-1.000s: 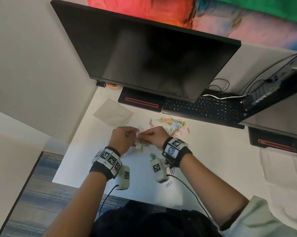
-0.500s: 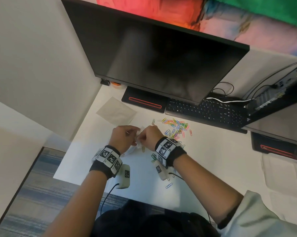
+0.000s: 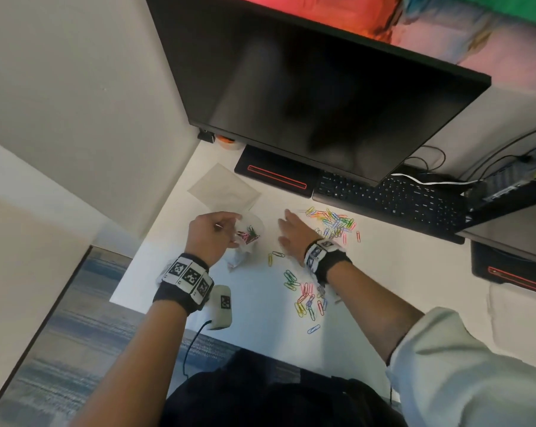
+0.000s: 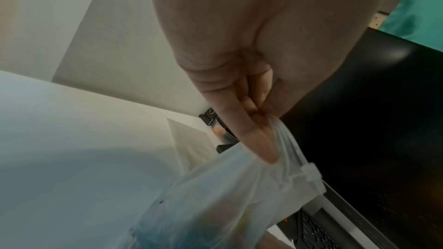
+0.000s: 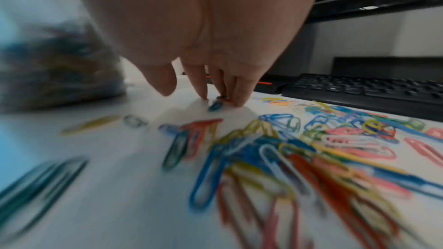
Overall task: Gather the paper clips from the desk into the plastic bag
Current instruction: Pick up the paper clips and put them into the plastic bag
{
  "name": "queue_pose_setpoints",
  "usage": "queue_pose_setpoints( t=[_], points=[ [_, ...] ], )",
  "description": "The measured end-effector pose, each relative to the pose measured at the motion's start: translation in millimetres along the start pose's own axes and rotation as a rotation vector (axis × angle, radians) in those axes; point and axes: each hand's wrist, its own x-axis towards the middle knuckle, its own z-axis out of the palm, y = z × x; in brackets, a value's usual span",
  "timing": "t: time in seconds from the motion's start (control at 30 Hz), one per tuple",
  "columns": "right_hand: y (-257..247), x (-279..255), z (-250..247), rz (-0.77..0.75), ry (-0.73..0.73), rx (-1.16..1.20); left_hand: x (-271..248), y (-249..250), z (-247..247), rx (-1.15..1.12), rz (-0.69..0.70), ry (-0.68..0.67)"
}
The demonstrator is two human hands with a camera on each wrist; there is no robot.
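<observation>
Bare desk [image 3: 254,306] lies between the scattered paper clips [image 3: 333,221] and the bag [image 3: 248,238]; keyboard [image 3: 393,200] borders behind.

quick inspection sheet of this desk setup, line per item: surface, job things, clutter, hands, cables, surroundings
surface: white desk, loose clips spread across it.
job's things: plastic bag with some clips inside; paper clips in a pile by the keyboard, another scatter nearer the person.
clutter: flat clear sheet.
grippers: left hand pinches the bag's rim; right hand open, fingertips down on the desk among clips.
cables: black and white cables behind the keyboard.
surroundings: dark monitor, beige wall.
</observation>
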Motion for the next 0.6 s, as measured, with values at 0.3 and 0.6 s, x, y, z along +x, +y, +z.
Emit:
queue_pose_setpoints(
  t=[0.3, 0.6],
  points=[
    [-8, -68, 60, -0.411, -0.131, -0.384, -2, -4, 3, -0.036, 0.005, -0.004],
    [53, -106, 72, -0.448, -0.056, -0.497, -5, -6, 18, -0.009, -0.022, -0.061]
  ],
)
